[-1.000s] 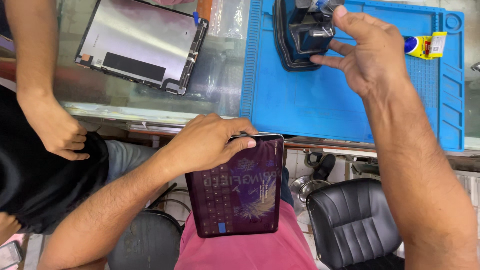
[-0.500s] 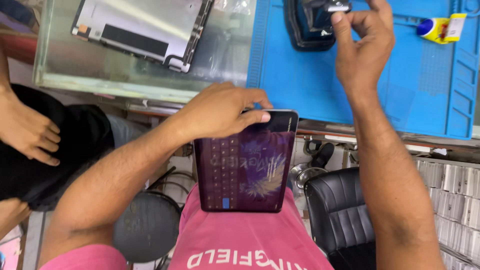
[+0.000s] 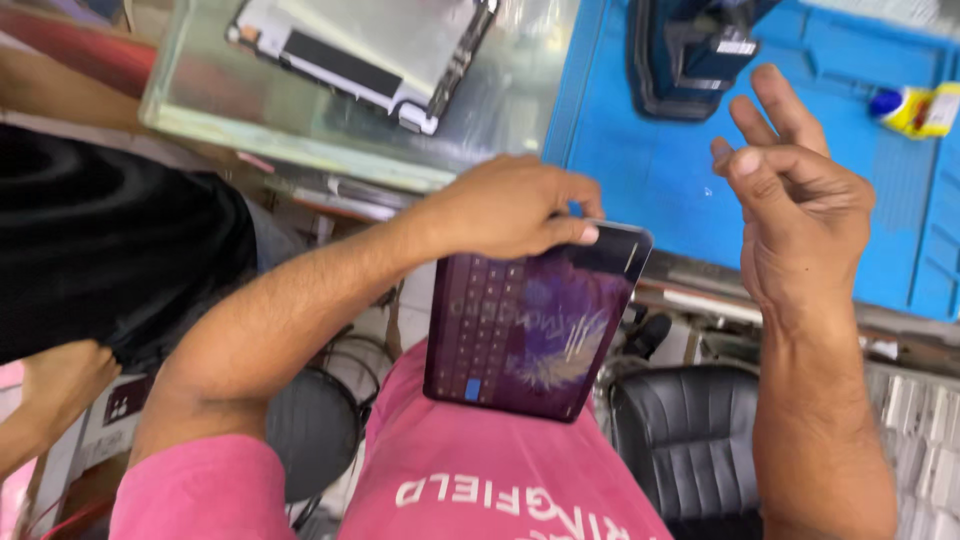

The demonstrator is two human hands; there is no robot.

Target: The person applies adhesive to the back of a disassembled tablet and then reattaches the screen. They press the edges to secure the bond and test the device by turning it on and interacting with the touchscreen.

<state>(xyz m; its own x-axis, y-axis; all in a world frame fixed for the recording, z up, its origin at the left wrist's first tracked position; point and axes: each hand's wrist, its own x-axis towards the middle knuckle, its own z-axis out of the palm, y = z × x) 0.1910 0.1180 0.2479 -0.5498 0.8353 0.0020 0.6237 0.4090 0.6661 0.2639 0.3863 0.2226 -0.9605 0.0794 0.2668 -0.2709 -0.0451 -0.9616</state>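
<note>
A tablet [image 3: 530, 325] with a lit purple screen and an on-screen keyboard rests against my pink shirt, its top edge near the bench. My left hand [image 3: 505, 208] grips that top edge, thumb on the glass. My right hand [image 3: 795, 205] hovers empty over the blue work mat [image 3: 640, 180], palm turned toward me, fingers loosely apart. A dark blue device [image 3: 690, 50] stands on the mat beyond my right hand.
An opened tablet shell [image 3: 365, 50] lies on the glass bench top [image 3: 260, 120] at the back left. A yellow and blue tube [image 3: 915, 108] lies on the mat's far right. Another person in black [image 3: 100, 240] sits at my left. A black chair [image 3: 690, 450] stands below.
My right hand has come away from the dark blue device and pulled back toward me, empty. The view has tilted down and closer. My left hand keeps hold of the tablet.
</note>
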